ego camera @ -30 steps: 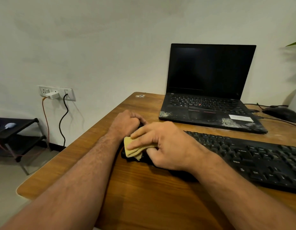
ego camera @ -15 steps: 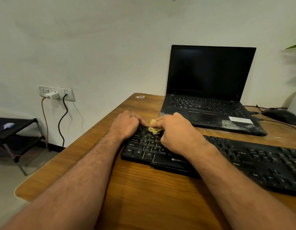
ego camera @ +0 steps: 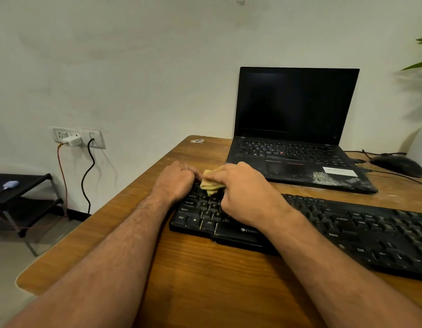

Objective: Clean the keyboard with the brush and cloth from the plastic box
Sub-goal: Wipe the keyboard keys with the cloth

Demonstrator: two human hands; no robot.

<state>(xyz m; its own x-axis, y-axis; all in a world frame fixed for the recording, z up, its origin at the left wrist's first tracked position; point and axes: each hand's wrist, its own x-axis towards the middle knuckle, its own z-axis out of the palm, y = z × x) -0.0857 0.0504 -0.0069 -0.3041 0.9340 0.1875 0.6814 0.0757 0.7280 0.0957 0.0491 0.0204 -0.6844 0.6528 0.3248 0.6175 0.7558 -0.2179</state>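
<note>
**Wiping the upper-left keys with the cloth**

The right hand is gripping a bunched yellow cloth, fingers and thumb curled round it, and is pressing it against the top rows at the left end of the black keyboard. The left hand is resting on the keyboard's far-left corner with its fingers curled under; whether they are clasping the edge or only bracing against it cannot be told. The keyboard is lying flat on the wooden table, in front of an open laptop whose palm rest is showing pale dust. Neither brush nor plastic box is appearing in view.

To do this step well, the person is probably best served by short, overlapping strokes along each row, with the left hand steadying the board so that it is not sliding, and by turning a fresh fold of cloth outward as it is soiling.

Compared with the earliest frame, the cloth is now lying at the far rows, where before it was covering the near-left corner; the Ctrl, Alt and Shift keys, previously hidden, are now showing. The left hand is keeping its place.
</note>
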